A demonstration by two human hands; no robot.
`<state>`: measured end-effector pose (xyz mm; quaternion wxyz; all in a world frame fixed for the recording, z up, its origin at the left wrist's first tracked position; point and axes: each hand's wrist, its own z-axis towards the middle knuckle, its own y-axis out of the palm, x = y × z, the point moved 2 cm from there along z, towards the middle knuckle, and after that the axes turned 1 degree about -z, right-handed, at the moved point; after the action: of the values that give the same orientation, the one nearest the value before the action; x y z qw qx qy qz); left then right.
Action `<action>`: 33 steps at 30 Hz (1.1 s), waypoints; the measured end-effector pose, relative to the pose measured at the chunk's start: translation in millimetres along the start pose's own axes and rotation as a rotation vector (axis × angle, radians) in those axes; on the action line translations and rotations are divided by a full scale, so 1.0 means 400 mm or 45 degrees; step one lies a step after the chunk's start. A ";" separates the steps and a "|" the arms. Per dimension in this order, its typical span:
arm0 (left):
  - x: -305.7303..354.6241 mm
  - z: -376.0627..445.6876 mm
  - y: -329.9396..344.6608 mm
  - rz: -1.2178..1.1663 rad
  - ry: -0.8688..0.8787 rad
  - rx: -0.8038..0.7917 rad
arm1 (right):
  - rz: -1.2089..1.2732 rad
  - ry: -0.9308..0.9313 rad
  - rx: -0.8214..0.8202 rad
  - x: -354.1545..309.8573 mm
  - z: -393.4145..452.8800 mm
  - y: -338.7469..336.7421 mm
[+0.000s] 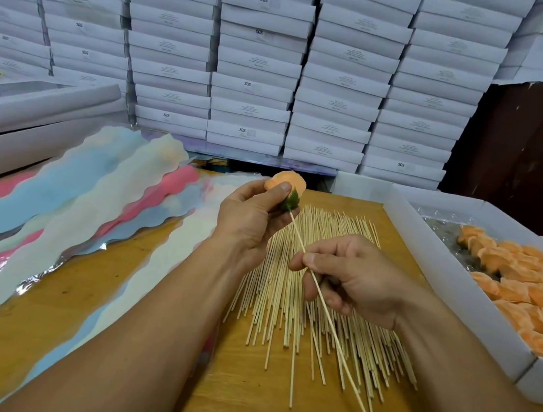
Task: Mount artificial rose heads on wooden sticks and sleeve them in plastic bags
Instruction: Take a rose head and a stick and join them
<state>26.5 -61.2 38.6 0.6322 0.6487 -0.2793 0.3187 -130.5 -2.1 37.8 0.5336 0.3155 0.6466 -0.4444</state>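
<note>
Stacks of flat white boxes (257,65) fill the far side, several printed with "SGS"; other print on them is too small to read. A larger white box (33,112) sits at far left. A dark reddish-brown panel (529,153), perhaps a wall, stands at far right. The wooden bench (232,390) is yellowish.

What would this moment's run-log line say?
step: mounting | left hand: holds rose head | right hand: pinches stick at its base | sleeve: not yet
</note>
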 end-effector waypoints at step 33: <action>0.012 0.058 0.008 2.392 0.146 -0.228 | 0.275 0.243 -0.014 0.046 0.027 -0.002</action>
<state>28.5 -84.4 44.3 0.1769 0.0904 -0.6794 0.7064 -131.0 -13.7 19.9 0.5161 0.4211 0.6593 -0.3488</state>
